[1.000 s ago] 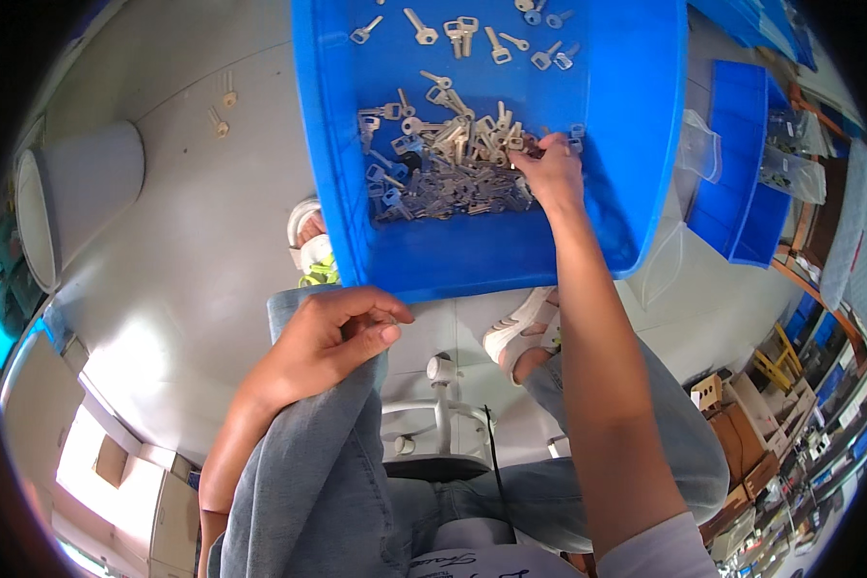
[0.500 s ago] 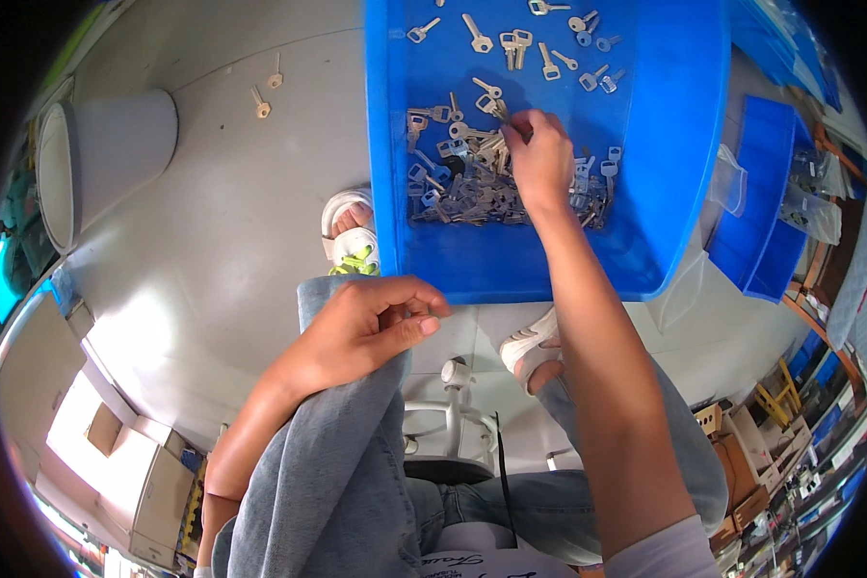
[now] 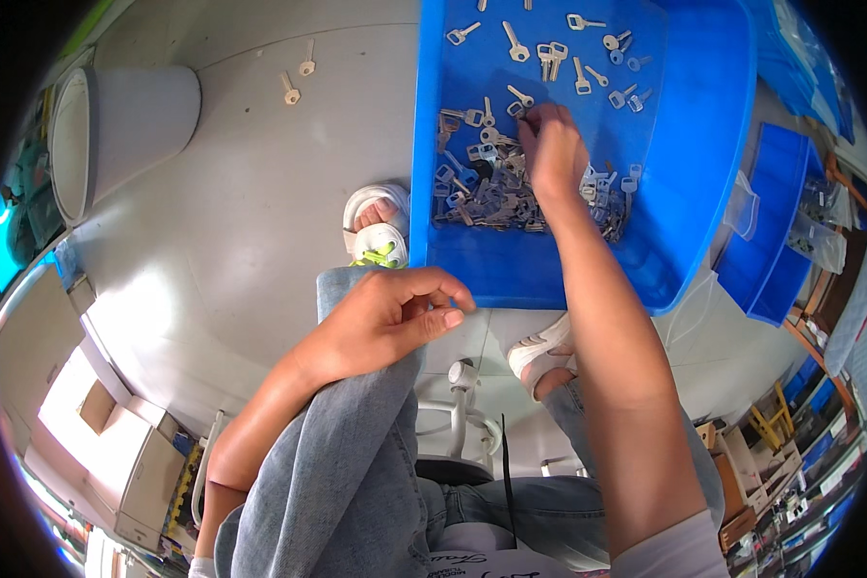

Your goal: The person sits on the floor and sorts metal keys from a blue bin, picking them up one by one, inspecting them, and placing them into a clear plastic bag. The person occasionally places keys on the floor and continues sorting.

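- Currently, the right hand (image 3: 555, 152) is down inside a big blue bin (image 3: 506, 268), at the upper edge of a heap of keys (image 3: 501, 200).
- Its fingers are bent and point down, with the tips close to a key (image 3: 522, 94) at the top of the heap. The back of the hand hides the grip, so I cannot tell whether they grasp anything.
- The left hand (image 3: 395, 313) rests by the wrist on the left knee, its fingers loosely curled and relaxed, thumb and forefinger slightly apart. The forefinger tip is near the bin's closest edge; I cannot tell whether it touches.
- The heap spreads across the near part of the bin, on both sides of the right wrist. Farther back, loose keys (image 3: 515, 43) lie scattered on the bin's bottom, some overlapping.
- Two more keys (image 3: 290, 90) lie on the pale floor (image 3: 260, 212) left of the bin, near a white round tub (image 3: 135, 130).
- One sandal (image 3: 541, 354) shows below the bin, beside a white chair base (image 3: 459, 409).
- Right of the bin stands a smaller blue box (image 3: 763, 226), with clear plastic bags (image 3: 817, 241) at its far side.
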A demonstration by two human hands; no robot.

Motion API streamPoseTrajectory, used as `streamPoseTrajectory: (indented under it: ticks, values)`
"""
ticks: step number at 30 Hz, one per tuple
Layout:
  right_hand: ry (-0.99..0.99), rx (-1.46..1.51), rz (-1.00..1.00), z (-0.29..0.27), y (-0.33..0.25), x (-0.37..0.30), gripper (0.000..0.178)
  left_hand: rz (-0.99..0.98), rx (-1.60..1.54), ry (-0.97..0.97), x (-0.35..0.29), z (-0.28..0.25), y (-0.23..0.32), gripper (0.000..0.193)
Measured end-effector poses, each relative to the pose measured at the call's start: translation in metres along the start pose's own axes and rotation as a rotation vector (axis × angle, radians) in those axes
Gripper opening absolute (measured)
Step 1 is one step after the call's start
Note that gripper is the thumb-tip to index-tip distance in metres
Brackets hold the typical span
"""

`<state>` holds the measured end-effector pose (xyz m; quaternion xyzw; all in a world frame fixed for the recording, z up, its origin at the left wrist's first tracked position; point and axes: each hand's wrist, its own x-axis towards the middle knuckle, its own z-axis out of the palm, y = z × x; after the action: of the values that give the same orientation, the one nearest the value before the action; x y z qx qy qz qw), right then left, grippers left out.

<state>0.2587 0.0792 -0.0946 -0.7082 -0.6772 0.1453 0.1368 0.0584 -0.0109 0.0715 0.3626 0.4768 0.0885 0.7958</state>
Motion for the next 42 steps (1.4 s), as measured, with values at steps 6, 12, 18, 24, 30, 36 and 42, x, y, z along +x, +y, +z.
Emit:
streamPoseTrajectory:
  ticks: [6, 12, 18, 24, 30, 36, 42]
  values:
    - [-0.058, 0.166, 0.041, -0.006, 0.0, 0.008, 0.012, 0.03, -0.026, 0.002, -0.001, -0.002, -0.005, 0.019]
    - [-0.426, 1.103, 0.673, 0.001, -0.025, 0.036, 0.014, 0.028, -0.045, -0.011, -0.001, -0.003, -0.002, 0.019]
    - [-0.291, 1.312, 0.771, 0.011, -0.041, 0.052, 0.019, 0.034, -0.019, -0.009, -0.001, -0.004, -0.001, 0.019]
    - [-0.305, 1.58, 0.794, 0.0, -0.038, 0.038, 0.016, 0.021, -0.005, -0.006, -0.001, -0.006, -0.002, 0.018]
    - [-0.29, 1.985, 0.866, -0.012, -0.031, 0.031, 0.014, 0.156, -0.086, 0.051, 0.0, 0.0, -0.01, 0.015]
    - [-0.243, 1.959, 0.824, -0.027, -0.032, 0.024, 0.015, 0.143, -0.073, 0.063, 0.002, -0.001, -0.006, 0.017]
    - [-0.272, 1.912, 0.776, -0.062, -0.059, -0.001, 0.015, 0.201, -0.202, 0.307, 0.003, -0.013, 0.0, 0.022]
